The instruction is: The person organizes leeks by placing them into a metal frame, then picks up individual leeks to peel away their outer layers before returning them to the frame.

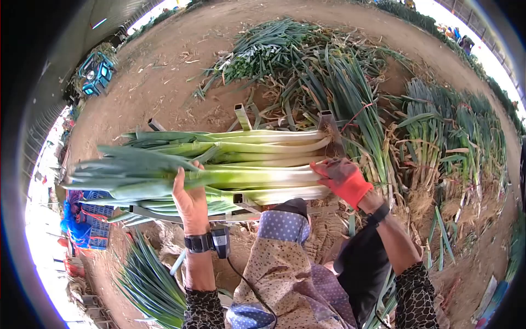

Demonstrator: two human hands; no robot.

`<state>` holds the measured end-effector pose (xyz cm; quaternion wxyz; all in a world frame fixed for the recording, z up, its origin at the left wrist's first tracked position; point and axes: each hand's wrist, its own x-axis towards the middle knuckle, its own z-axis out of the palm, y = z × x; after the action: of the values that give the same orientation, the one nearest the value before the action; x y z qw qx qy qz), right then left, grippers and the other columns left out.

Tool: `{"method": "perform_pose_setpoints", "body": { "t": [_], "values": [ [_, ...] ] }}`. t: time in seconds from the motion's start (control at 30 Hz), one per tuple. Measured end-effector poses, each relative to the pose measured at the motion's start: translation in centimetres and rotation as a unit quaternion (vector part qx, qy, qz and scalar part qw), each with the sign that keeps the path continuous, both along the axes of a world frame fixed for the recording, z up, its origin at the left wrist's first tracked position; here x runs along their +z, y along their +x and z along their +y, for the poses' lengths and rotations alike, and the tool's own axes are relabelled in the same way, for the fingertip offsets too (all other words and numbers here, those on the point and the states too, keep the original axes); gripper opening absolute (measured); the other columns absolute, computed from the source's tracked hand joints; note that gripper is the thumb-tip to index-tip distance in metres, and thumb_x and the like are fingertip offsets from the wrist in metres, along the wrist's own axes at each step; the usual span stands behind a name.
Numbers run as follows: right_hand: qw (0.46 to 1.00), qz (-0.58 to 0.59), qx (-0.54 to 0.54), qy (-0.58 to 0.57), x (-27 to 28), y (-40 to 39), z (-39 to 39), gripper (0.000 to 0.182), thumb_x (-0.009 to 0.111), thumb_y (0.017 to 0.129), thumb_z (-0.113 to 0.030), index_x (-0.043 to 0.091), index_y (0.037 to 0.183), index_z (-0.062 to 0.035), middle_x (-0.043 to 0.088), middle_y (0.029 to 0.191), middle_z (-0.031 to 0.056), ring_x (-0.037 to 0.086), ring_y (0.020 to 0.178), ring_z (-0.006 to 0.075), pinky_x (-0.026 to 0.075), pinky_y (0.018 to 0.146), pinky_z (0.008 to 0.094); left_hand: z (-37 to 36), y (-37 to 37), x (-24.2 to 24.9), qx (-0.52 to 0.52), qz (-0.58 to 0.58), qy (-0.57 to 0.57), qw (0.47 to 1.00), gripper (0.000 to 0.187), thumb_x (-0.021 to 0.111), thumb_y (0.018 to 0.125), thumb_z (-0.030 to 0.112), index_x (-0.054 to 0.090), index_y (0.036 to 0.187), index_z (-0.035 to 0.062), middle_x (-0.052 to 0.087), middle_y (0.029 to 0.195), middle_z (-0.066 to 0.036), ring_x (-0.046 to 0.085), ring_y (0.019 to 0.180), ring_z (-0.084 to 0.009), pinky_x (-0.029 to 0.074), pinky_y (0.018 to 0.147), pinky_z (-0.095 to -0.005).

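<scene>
Several leeks [263, 143] lie side by side in a metal rack, white root ends to the right and green leaves to the left. My bare left hand [190, 197] is closed around the green part of a leek [241, 177] on the near side of the pile; its leaves [126, 170] are slightly blurred. At the white root end of that same leek is my right hand [344, 178], in a red and grey glove, its fingers closed on it. A metal end plate [331, 131] stands beside the roots.
Rack posts [242, 116] stick up around the leeks. Beyond lies a heap of cut leeks [274, 46], with upright bundles [438, 120] to the right. Loose leeks [153, 279] lie at lower left, near a blue crate [98, 225]. A blue-framed device [97, 72] stands far left.
</scene>
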<state>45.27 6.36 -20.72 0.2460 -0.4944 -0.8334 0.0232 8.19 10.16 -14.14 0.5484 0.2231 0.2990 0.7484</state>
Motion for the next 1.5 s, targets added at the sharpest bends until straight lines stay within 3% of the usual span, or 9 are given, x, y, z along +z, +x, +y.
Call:
{"method": "perform_pose_setpoints", "body": {
  "t": [0.4, 0.47, 0.6, 0.77, 0.97, 1.03, 1.33, 1.43, 1.5],
  "values": [
    [0.997, -0.029, -0.058, 0.034, -7.4, -1.1, 0.6, 0.037, 0.063, 0.084, -0.016, 0.058, 0.12, -0.0121, 0.064, 0.08, 0.0082, 0.062, 0.074, 0.0297, 0.05, 0.063, 0.0402, -1.3, -4.7, -5.5, -0.182, 0.178, -0.214, 0.943, 0.03, 0.058, 0.096, 0.022, 0.058, 0.117, 0.0001, 0.066, 0.105, -0.014, 0.065, 0.097, -0.023, 0.056, 0.073, -0.0339],
    [0.995, -0.062, -0.058, 0.044, -7.3, -0.6, 0.5, 0.036, 0.063, 0.082, -0.013, 0.058, 0.117, -0.0113, 0.065, 0.082, 0.0079, 0.062, 0.079, 0.0285, 0.05, 0.065, 0.0394, -2.9, -2.8, -1.0, -0.177, 0.384, -0.334, 0.842, 0.036, 0.052, 0.098, 0.03, 0.06, 0.114, -0.0013, 0.068, 0.099, -0.014, 0.067, 0.089, -0.021, 0.055, 0.065, -0.0339],
    [0.993, -0.083, -0.081, 0.02, -7.3, -0.9, 0.5, 0.033, 0.062, 0.082, -0.013, 0.058, 0.115, -0.0124, 0.065, 0.084, 0.0065, 0.061, 0.079, 0.0285, 0.049, 0.064, 0.0376, -4.4, -6.0, -1.0, -0.131, 0.697, -0.108, 0.696, 0.033, 0.068, 0.088, 0.026, 0.062, 0.113, 0.0055, 0.067, 0.105, -0.011, 0.063, 0.101, -0.023, 0.049, 0.088, -0.0411],
    [0.997, -0.015, -0.068, 0.023, -8.3, -0.7, 0.6, 0.016, 0.06, 0.087, -0.015, 0.066, 0.102, -0.0178, 0.065, 0.082, 0.0062, 0.063, 0.078, 0.029, 0.05, 0.066, 0.0373, 0.7, -1.9, -2.3, -0.003, 0.919, 0.22, 0.326, 0.042, 0.078, 0.072, 0.014, 0.063, 0.11, 0.0093, 0.063, 0.112, -0.003, 0.053, 0.111, -0.0229, 0.034, 0.104, -0.0447],
    [0.989, 0.141, -0.045, -0.017, -8.0, 0.5, 0.3, 0.022, 0.076, 0.076, -0.015, 0.071, 0.098, -0.0185, 0.066, 0.083, 0.0043, 0.063, 0.079, 0.0273, 0.051, 0.07, 0.0376, 2.8, -2.7, -3.7, -0.214, 0.857, 0.193, 0.428, 0.04, 0.079, 0.07, 0.015, 0.065, 0.108, 0.0117, 0.064, 0.099, -0.004, 0.052, 0.1, -0.023, 0.029, 0.105, -0.0391],
    [0.919, 0.357, -0.061, -0.153, -9.0, 0.3, 0.5, 0.024, 0.08, 0.07, -0.015, 0.073, 0.092, -0.0149, 0.068, 0.085, 0.0065, 0.064, 0.083, 0.0281, 0.052, 0.074, 0.0385, 4.0, -3.1, -4.4, -0.212, 0.853, 0.206, 0.429, 0.039, 0.079, 0.07, 0.018, 0.067, 0.106, 0.0104, 0.065, 0.096, -0.004, 0.053, 0.098, -0.0222, 0.029, 0.102, -0.0383],
    [0.966, 0.198, -0.083, -0.143, -7.2, 1.5, 3.5, 0.022, 0.081, 0.064, -0.018, 0.073, 0.082, -0.008, 0.067, 0.086, 0.0152, 0.064, 0.081, 0.0327, 0.053, 0.076, 0.0403, 5.8, -2.3, -6.2, -0.196, 0.867, 0.206, 0.41, 0.04, 0.078, 0.068, 0.02, 0.067, 0.105, 0.0081, 0.063, 0.095, -0.005, 0.051, 0.096, -0.0239, 0.031, 0.096, -0.0399],
    [0.767, 0.522, -0.066, -0.367, -6.7, 2.1, 3.4, 0.022, 0.079, 0.068, -0.008, 0.073, 0.089, -0.0069, 0.067, 0.079, 0.0113, 0.065, 0.079, 0.0261, 0.052, 0.078, 0.0372, 4.4, -2.0, -5.7, -0.185, 0.863, 0.212, 0.419, 0.039, 0.078, 0.069, 0.018, 0.065, 0.105, 0.0096, 0.062, 0.096, -0.005, 0.052, 0.097, -0.0233, 0.033, 0.096, -0.0411],
    [0.901, 0.355, -0.077, -0.238, -6.0, 2.1, 3.1, 0.014, 0.077, 0.07, -0.008, 0.072, 0.084, -0.0082, 0.067, 0.079, 0.0093, 0.066, 0.078, 0.0275, 0.052, 0.079, 0.0367, 4.1, -1.7, -5.4, -0.189, 0.86, 0.209, 0.425, 0.036, 0.076, 0.073, 0.021, 0.065, 0.104, 0.0086, 0.061, 0.097, -0.005, 0.052, 0.096, -0.0239, 0.032, 0.097, -0.0415]
  ]
}}
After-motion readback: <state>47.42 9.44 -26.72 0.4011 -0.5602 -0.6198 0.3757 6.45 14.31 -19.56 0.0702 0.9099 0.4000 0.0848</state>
